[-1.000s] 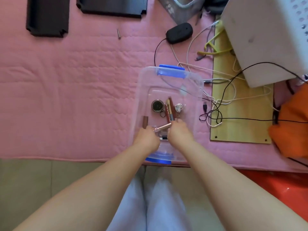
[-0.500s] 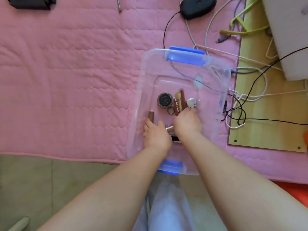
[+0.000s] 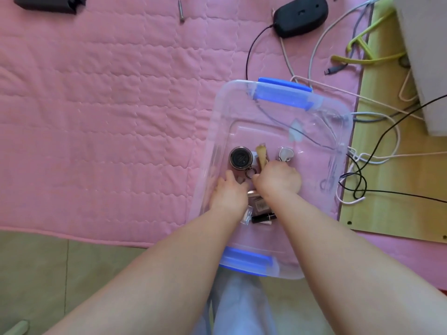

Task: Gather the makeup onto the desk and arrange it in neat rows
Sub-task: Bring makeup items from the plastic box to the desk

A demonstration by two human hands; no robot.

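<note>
Hands both down inside a clear plastic bin [image 3: 215, 131] with blue latches, head view only. Right hand [image 3: 278, 178] is curled, fingers closed around the lower end of a tan/gold tube [image 3: 262, 154] that sticks up-frame out of the fist. Left hand [image 3: 228, 192] sits just left of it, fingers bent down toward the bin floor; a small brownish item [image 3: 240, 180] shows at its fingertips, but cannot tell whether the hand actually grips anything.

Bin rests on a pink quilted cover [image 3: 96, 117], its near end hanging past the cover's edge. Makeup is all in the bin. Round dark compact [image 3: 241, 157] with a ring lies left of the tan tube, touching or nearly so. Heart-shaped silver case [image 3: 286, 154] lies just right of the tube, close above the right hand. Between the two wrists: a rose-gold piece [image 3: 252, 194], a small brown box-like item [image 3: 261, 207], a clear square piece [image 3: 247, 215] and a black tube [image 3: 263, 217] lying crosswise, all bunched together.

Outside the bin: black mouse [image 3: 301, 14] at top with its cord running down toward the bin, white and black cables [image 3: 362, 155] tangled to the right over a wooden board [image 3: 387, 201], a yellow-green hanger [image 3: 362, 52] up right, a small metal bolt [image 3: 181, 10] at the top, a black object [image 3: 48, 3] at top left. Light trousers [image 3: 242, 308] show between the forearms.
</note>
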